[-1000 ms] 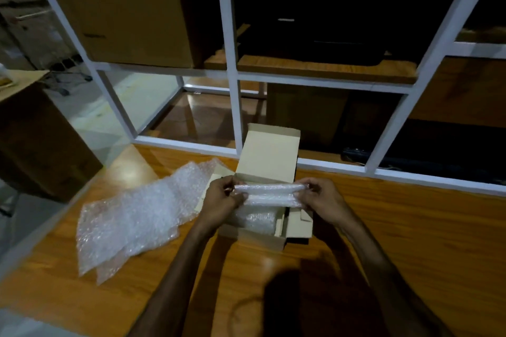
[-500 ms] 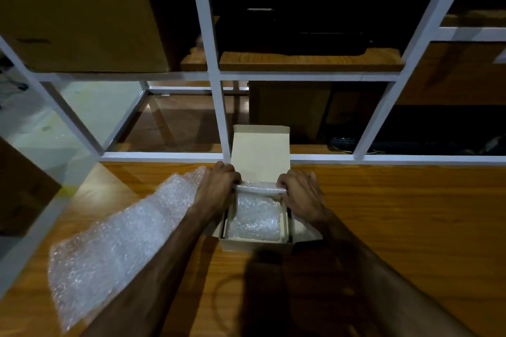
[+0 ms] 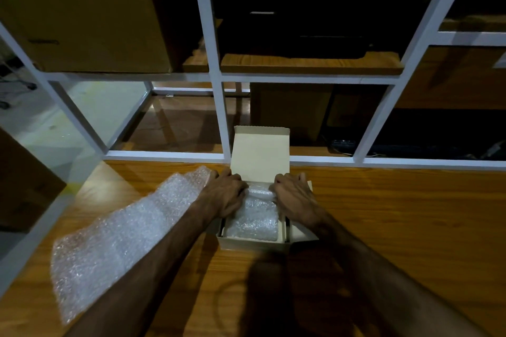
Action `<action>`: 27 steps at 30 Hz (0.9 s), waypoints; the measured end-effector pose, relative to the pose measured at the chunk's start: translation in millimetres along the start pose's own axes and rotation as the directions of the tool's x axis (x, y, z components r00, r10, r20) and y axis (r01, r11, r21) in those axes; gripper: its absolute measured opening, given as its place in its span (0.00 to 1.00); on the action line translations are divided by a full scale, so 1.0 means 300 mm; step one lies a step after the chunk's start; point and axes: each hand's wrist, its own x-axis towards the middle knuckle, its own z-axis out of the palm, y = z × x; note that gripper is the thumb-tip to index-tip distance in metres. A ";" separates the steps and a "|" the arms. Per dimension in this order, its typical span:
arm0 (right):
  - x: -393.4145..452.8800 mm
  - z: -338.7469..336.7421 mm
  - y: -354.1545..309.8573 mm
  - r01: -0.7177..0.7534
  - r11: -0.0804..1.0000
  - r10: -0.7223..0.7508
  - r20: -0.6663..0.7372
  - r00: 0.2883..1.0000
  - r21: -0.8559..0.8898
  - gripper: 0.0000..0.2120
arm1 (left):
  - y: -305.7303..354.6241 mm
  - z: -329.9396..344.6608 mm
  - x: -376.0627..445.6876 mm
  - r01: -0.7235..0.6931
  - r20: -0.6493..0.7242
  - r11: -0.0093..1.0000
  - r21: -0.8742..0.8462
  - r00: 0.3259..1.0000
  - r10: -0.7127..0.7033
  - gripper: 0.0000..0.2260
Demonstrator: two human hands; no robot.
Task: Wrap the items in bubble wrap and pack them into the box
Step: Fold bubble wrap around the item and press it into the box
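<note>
A small beige cardboard box (image 3: 253, 244) stands open on the wooden table, its lid (image 3: 260, 153) upright at the back. Inside lie bubble-wrapped items (image 3: 253, 220). My left hand (image 3: 224, 194) and my right hand (image 3: 294, 198) hold the two ends of a wrapped bundle (image 3: 260, 190) at the far end of the box, fingers curled over it. The bundle sits down in the box on the other wrapped item.
A loose sheet of bubble wrap (image 3: 117, 238) lies on the table (image 3: 397, 227) left of the box, partly under my left forearm. A white shelf frame (image 3: 219, 107) with large cardboard boxes (image 3: 82, 13) stands right behind the table.
Both hands have lowered the wrapped bundle from above the box down into its far end. The head has tilted, so the view moved closer over the box.
</note>
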 end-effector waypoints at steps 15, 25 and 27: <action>0.020 -0.033 -0.028 0.021 0.997 -0.014 0.099 0.995 -0.071 0.02 | 0.056 0.007 0.031 0.053 0.030 0.991 0.125 0.998 -0.057 0.15; 0.040 0.044 -0.047 -0.079 0.993 0.082 0.029 0.996 -0.086 0.07 | 0.068 0.019 0.047 0.131 0.072 0.973 0.192 0.987 -0.147 0.15; 0.035 0.055 -0.054 -0.108 0.988 0.107 -0.013 0.994 -0.112 0.08 | 0.077 0.020 0.036 0.126 0.088 0.975 0.181 0.986 -0.144 0.14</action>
